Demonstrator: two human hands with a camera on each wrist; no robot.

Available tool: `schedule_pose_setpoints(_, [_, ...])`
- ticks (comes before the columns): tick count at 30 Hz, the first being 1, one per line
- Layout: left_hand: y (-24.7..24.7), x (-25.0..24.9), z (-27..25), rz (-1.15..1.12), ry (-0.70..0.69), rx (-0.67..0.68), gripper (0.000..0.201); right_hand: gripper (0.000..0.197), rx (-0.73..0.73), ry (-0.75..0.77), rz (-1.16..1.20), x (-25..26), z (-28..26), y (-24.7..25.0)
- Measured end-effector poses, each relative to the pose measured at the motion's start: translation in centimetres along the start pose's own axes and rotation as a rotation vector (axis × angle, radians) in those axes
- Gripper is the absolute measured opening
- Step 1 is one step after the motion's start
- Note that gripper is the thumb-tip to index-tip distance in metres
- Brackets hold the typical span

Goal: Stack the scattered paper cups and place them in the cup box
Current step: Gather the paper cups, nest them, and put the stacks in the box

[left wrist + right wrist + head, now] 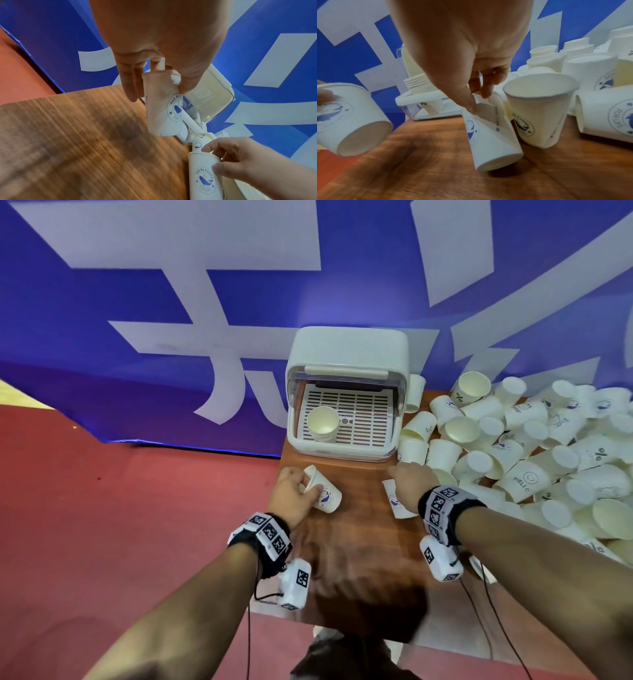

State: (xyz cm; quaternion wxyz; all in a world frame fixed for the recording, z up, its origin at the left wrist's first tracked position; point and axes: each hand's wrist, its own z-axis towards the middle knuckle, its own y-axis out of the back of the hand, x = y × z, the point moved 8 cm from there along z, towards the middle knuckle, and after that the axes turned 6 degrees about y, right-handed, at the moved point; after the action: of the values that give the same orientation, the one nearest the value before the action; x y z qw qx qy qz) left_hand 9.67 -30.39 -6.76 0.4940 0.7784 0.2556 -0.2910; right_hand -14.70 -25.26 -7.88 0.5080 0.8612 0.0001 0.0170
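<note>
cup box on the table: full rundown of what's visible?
The cup box is a white, plastic-looking case with rounded corners and a clear hinged lid, flipped up and open. Inside lies a slotted white tray, and on its left side stands an upright nested stack of paper cups, mouths up. The box sits at the far end of the wooden table, against the blue banner. Loose cups crowd its right side; whether they touch it is unclear. Neither hand touches it.

Bare wooden table (359, 508) lies open before the cup box (346, 395); heaped paper cups (534, 453) crowd its right.
</note>
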Motion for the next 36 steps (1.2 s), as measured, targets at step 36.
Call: schedule_pose_setpoints(36, [8.7, -11.3, 7.2, 0.024, -0.151, -0.083, 0.074, 0.022, -0.448, 0.049, 0.553, 0.8, -0.4, 17.8])
